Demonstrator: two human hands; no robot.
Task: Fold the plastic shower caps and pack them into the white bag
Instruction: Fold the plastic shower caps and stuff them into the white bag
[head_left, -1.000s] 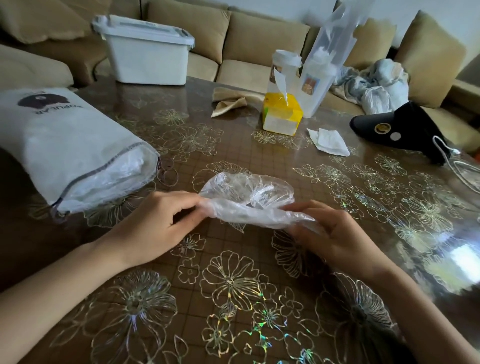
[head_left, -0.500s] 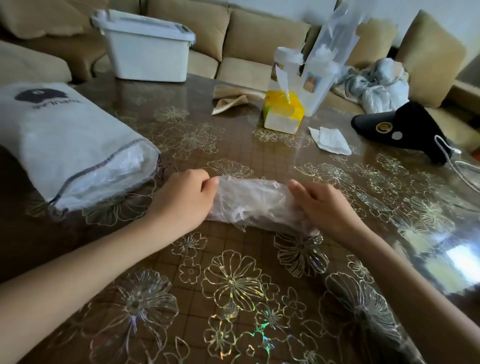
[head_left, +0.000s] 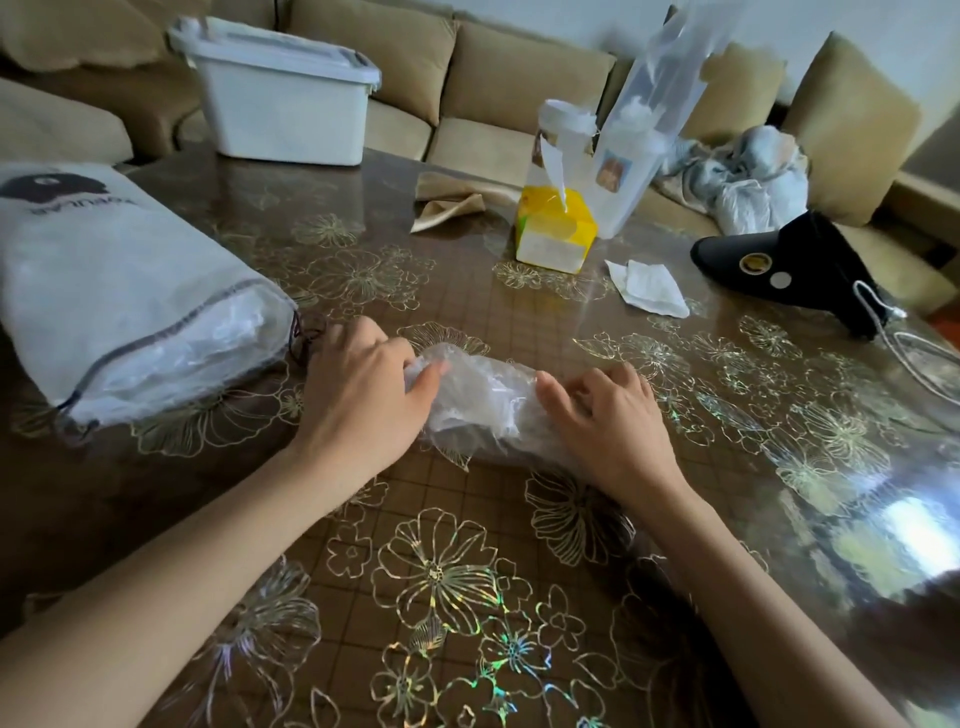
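A person's left hand gripped one end of a clear plastic shower cap, fingers curled over it and thumb pressed on top. The right hand held the other end under bent fingers. The cap lay between the two hands as a crumpled roll on the table. The white bag lay just outside the left hand, its mouth facing that hand and clear plastic already inside. The fold would likely hold best if both hands squeezed trapped air out before turning the roll, since the slick film looked ready to spring open.
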